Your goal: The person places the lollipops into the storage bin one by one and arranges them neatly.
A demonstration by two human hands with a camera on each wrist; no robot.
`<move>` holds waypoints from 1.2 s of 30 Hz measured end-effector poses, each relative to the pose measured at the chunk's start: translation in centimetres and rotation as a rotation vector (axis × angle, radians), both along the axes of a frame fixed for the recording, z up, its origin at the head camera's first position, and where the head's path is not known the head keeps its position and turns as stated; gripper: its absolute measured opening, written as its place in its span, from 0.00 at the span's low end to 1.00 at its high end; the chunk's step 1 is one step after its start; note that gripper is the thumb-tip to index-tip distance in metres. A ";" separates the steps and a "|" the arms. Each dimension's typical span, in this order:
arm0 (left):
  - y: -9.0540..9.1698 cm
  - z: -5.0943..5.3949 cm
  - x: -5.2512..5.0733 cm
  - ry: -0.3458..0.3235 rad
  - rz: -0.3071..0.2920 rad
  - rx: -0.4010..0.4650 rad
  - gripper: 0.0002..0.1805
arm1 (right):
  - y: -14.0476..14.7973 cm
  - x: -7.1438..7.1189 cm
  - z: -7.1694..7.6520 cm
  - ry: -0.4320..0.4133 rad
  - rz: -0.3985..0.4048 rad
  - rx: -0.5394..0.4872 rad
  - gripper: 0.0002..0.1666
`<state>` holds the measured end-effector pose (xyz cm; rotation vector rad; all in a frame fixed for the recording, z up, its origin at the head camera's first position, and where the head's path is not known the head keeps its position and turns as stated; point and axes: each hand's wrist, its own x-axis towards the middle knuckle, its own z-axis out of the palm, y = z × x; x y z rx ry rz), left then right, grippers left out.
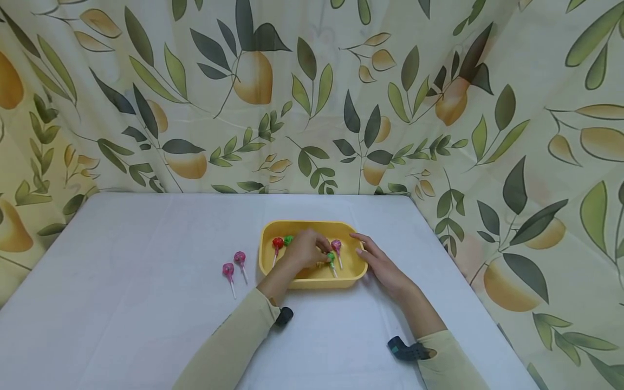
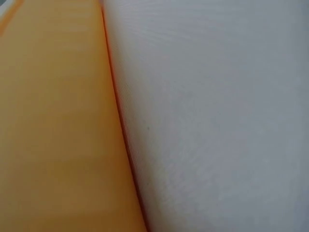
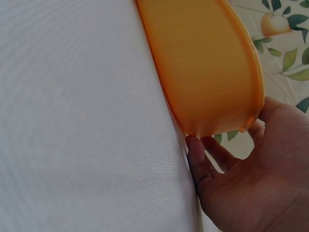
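Note:
A shallow yellow plastic tray [image 1: 326, 284] stands on the white-covered table with several lollipops in it. My left hand [image 1: 304, 252] reaches in over its front side and pinches a green lollipop [image 1: 331, 257] near the head; the hand partly hides the contents. Beside that one lies a pink lollipop [image 1: 337, 246]. Toward the tray's left end are a red lollipop [image 1: 278, 243] and another green lollipop [image 1: 288, 239]. My right hand [image 1: 385, 265] holds the tray's right end, fingers at the rim and against the outer wall. The left wrist view shows only tray wall and cloth.
Two pink lollipops, one nearer [image 1: 228, 270] and one farther [image 1: 239, 258], lie on the white tablecloth [image 1: 146, 281] left of the tray. A patterned curtain [image 1: 292, 135] hangs behind the table and along its sides. Each wrist carries a dark camera band.

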<state>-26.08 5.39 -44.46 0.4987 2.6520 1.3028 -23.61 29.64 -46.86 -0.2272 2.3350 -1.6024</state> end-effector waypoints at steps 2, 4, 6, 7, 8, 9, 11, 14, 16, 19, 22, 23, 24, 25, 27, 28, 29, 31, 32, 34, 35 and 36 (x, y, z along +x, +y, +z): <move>0.0 0.0 0.0 -0.003 0.001 0.003 0.06 | 0.0 0.0 0.0 -0.002 -0.006 0.002 0.27; -0.1 0.0 0.0 -0.013 0.009 0.010 0.06 | 0.0 0.0 0.0 -0.005 -0.012 0.005 0.27; -0.1 0.1 -0.1 -0.023 0.019 0.015 0.06 | 0.0 0.0 0.1 -0.003 -0.009 0.005 0.27; -0.2 0.1 -0.1 -0.026 0.022 0.017 0.06 | -0.1 0.0 0.1 -0.005 -0.013 0.004 0.27; -0.2 0.1 -0.1 -0.032 0.027 0.021 0.07 | -0.1 0.0 0.1 -0.006 -0.016 0.003 0.27; -0.2 0.1 -0.1 -0.036 0.032 0.021 0.07 | -0.1 0.0 0.1 -0.008 -0.015 0.003 0.27; -0.2 0.1 -0.2 -0.038 0.035 0.021 0.07 | -0.1 0.0 0.1 -0.005 -0.013 0.001 0.27; -0.1 0.1 -0.2 -0.041 0.039 0.022 0.08 | 0.0 -0.1 0.1 -0.007 -0.020 0.000 0.27; -0.1 0.1 -0.3 -0.042 0.043 0.022 0.08 | 0.1 -0.1 0.2 -0.005 -0.016 -0.001 0.28; 0.0 0.0 -0.3 -0.038 0.046 0.020 0.08 | 0.1 -0.2 0.1 -0.004 -0.011 -0.003 0.28; 0.0 0.0 -0.3 -0.028 0.037 0.022 0.09 | 0.1 -0.1 0.1 -0.006 -0.013 0.000 0.27; -0.1 0.0 -0.3 -0.024 0.033 0.025 0.09 | 0.1 -0.1 0.1 -0.005 -0.013 0.002 0.27; -0.2 0.0 -0.3 -0.021 0.031 0.032 0.10 | 0.1 -0.1 0.1 -0.004 -0.013 0.003 0.27; -0.3 0.1 -0.3 -0.024 0.032 0.041 0.10 | 0.1 -0.1 0.1 -0.004 -0.012 0.004 0.27; -0.5 0.1 -0.3 -0.026 0.040 0.055 0.10 | 0.0 0.0 0.1 -0.006 -0.017 0.004 0.27; -0.6 0.2 -0.2 -0.027 0.045 0.061 0.10 | 0.0 0.0 0.1 -0.006 -0.020 0.005 0.27; -0.7 0.3 -0.2 -0.024 0.048 0.066 0.10 | 0.0 0.0 0.1 -0.006 -0.020 0.004 0.27; -0.9 0.4 -0.2 -0.019 0.050 0.070 0.10 | -0.1 0.1 0.1 -0.005 -0.017 0.003 0.27; -1.0 0.4 -0.2 -0.013 0.046 0.072 0.09 | -0.1 0.1 0.1 -0.005 -0.020 0.003 0.27; -1.1 0.3 -0.2 -0.009 0.038 0.078 0.09 | -0.1 0.0 0.0 -0.007 -0.017 0.003 0.27; -1.1 0.3 -0.3 -0.006 0.033 0.084 0.09 | -0.1 0.0 0.0 -0.007 -0.011 -0.002 0.27; -1.1 0.2 -0.3 -0.003 0.029 0.087 0.09 | -0.2 0.0 -0.1 -0.007 -0.006 -0.004 0.27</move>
